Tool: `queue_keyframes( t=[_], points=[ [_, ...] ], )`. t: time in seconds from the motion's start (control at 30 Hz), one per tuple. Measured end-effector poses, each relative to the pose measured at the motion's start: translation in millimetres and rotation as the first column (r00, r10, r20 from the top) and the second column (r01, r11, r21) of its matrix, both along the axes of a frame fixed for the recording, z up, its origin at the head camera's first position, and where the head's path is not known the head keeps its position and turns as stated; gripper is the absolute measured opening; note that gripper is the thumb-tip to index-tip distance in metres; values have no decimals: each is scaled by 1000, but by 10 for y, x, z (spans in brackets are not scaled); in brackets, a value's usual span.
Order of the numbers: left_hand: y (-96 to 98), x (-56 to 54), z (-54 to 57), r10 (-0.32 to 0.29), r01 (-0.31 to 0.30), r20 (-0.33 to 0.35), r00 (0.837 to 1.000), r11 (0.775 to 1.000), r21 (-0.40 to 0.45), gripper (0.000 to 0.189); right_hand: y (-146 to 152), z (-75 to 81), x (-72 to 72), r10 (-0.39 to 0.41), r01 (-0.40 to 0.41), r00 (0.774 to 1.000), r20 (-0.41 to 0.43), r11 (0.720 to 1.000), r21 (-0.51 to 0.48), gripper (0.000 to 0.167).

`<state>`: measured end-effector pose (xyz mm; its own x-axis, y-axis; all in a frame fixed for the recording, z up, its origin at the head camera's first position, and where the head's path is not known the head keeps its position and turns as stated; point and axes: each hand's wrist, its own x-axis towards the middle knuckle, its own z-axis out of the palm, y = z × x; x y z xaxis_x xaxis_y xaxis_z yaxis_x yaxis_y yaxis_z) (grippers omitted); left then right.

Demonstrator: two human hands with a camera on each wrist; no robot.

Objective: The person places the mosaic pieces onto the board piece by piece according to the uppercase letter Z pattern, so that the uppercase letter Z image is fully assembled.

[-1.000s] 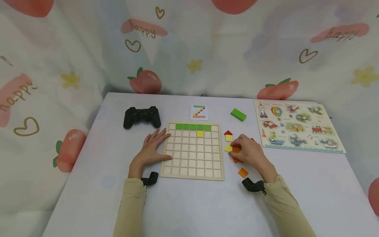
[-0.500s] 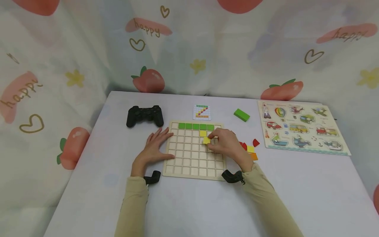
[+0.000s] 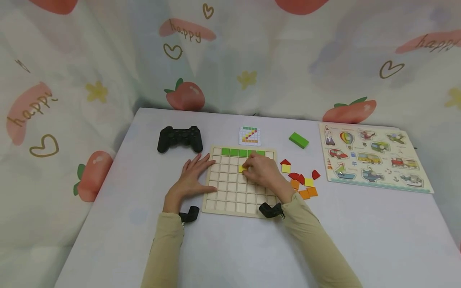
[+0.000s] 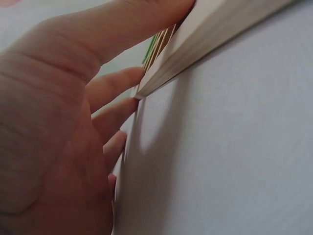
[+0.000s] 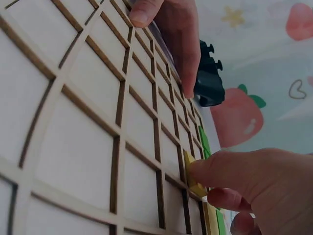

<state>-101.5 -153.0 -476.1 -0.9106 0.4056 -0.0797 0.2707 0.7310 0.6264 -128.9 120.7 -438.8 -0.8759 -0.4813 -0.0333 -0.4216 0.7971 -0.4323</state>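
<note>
A wooden grid board (image 3: pixel 230 196) lies on the white table, with a row of green square tiles (image 3: pixel 234 152) in its top row. My right hand (image 3: pixel 264 172) pinches a yellow square tile (image 5: pixel 192 171) between thumb and fingers, over a cell below the green row. In the right wrist view, a second yellow tile (image 5: pixel 211 218) sits beside it in the grid, partly covered by my fingers in the head view. My left hand (image 3: pixel 191 180) rests at the board's left edge, fingers straight and spread, thumb on the rim.
Right of the board lie red pieces (image 3: pixel 293 176), yellow tiles (image 3: pixel 309 182) and orange tiles (image 3: pixel 304 194). Behind it are a pattern card (image 3: pixel 250 136), a green block (image 3: pixel 299 140) and a black game controller (image 3: pixel 180 139). A picture puzzle board (image 3: pixel 374 158) lies at the far right.
My right hand has moved left from the loose pieces onto the board with a yellow tile, then slightly further left to a cell. My left hand has stayed at the board's edge.
</note>
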Motion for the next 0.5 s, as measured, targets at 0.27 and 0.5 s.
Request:
queue_keyframes(
  t=[0.27, 0.5],
  points=[
    [50, -2, 12, -3, 3, -9, 1000, 1000, -25, 96, 45, -28, 20, 11, -13, 999, -51, 1000, -22, 19],
    [135, -14, -2, -17, 16, -37, 999, 999, -31, 96, 650, 197, 124, -177, 173, 983, -49, 983, -67, 26]
  ],
)
